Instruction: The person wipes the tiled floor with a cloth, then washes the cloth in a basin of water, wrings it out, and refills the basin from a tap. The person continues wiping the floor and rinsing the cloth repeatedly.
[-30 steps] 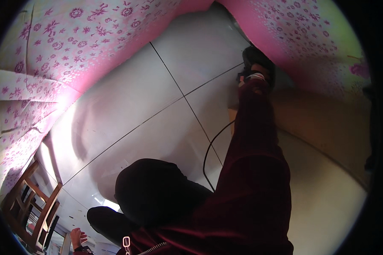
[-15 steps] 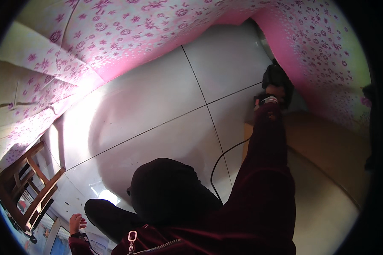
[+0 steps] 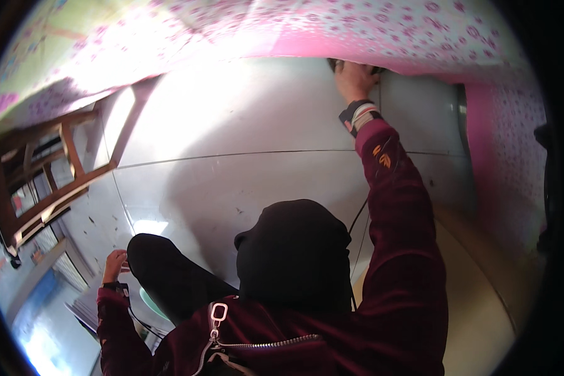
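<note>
- Bedsheet (image 3: 357, 31), pink with a small flower print, runs across the top of the view; its lower edge hangs just above the white tiled floor (image 3: 232, 125).
- Under that edge the right hand (image 3: 352, 78) reaches, arm stretched out in a dark red sleeve (image 3: 398, 207).
- Its fingertips are tucked beneath the fabric beside a small dark thing, too hidden to identify; whether the fingers grip anything cannot be told.
- Left hand (image 3: 114, 263), low at the left, looks loosely curled near a dark trouser knee (image 3: 163, 269); what it touches is too small to make out.
- Wooden chair (image 3: 37, 182) stands at the left, bent by the lens.
- Thin black cable (image 3: 357, 219) crosses the floor, partly hidden by the sleeve.
</note>
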`<action>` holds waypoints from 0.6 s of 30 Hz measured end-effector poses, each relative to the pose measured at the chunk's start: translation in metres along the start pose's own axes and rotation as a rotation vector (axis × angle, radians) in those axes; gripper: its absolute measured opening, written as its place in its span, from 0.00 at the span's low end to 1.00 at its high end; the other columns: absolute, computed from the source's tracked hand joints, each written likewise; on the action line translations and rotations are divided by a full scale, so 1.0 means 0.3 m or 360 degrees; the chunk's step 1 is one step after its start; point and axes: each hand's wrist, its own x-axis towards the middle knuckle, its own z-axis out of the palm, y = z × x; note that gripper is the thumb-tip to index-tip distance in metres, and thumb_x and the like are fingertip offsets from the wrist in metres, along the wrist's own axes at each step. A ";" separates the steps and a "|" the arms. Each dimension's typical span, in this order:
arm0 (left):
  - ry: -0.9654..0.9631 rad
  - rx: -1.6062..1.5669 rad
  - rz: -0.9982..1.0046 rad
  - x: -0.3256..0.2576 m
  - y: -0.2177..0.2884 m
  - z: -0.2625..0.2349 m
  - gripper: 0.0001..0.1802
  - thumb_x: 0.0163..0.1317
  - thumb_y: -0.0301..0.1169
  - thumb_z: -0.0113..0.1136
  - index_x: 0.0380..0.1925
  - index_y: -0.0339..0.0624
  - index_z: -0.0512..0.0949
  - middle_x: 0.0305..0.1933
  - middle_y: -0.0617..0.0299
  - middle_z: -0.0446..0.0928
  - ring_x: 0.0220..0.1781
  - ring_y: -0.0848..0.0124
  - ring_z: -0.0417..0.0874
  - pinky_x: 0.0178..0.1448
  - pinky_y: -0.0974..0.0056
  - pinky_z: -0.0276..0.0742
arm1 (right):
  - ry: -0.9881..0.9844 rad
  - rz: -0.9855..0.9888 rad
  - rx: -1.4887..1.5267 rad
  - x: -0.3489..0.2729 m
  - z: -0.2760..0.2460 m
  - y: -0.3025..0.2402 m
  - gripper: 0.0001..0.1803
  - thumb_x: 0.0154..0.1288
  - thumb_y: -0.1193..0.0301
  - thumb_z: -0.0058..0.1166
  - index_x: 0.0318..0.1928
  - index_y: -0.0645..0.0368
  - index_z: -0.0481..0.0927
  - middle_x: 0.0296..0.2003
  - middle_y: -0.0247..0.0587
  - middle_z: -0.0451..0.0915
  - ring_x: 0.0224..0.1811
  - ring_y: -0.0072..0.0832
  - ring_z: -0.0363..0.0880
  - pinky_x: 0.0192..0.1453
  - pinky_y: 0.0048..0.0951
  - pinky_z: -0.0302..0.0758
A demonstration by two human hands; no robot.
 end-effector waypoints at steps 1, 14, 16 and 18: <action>0.0022 -0.0027 -0.0025 0.000 -0.031 0.011 0.17 0.60 0.38 0.51 0.45 0.40 0.74 0.36 0.58 0.77 0.31 0.66 0.80 0.34 0.61 0.80 | -0.0017 -0.0163 0.0031 -0.047 -0.010 -0.076 0.28 0.58 0.57 0.50 0.59 0.47 0.66 0.63 0.40 0.60 0.65 0.49 0.52 0.52 0.66 0.58; 0.0232 0.0055 0.0168 0.070 -0.566 0.081 0.14 0.58 0.34 0.49 0.36 0.36 0.77 0.33 0.56 0.77 0.36 0.64 0.81 0.29 0.58 0.81 | -0.0559 -0.1896 0.0752 -0.758 -0.161 -0.580 0.22 0.50 0.73 0.55 0.49 0.46 0.73 0.55 0.34 0.68 0.63 0.38 0.58 0.59 0.56 0.57; 0.0258 -0.0077 0.0099 0.060 -0.617 0.116 0.14 0.57 0.35 0.49 0.36 0.36 0.77 0.32 0.58 0.77 0.36 0.65 0.81 0.30 0.57 0.81 | -0.0968 -0.1834 0.0942 -0.753 -0.196 -0.580 0.24 0.52 0.72 0.57 0.52 0.50 0.72 0.55 0.35 0.69 0.63 0.34 0.60 0.64 0.47 0.57; 0.0291 -0.0073 -0.0003 0.045 -0.655 0.138 0.14 0.57 0.35 0.49 0.36 0.37 0.77 0.32 0.59 0.77 0.35 0.66 0.80 0.30 0.57 0.81 | -0.1459 -0.1336 0.1337 -0.652 -0.222 -0.583 0.24 0.55 0.72 0.55 0.55 0.55 0.70 0.56 0.39 0.68 0.62 0.34 0.62 0.64 0.41 0.59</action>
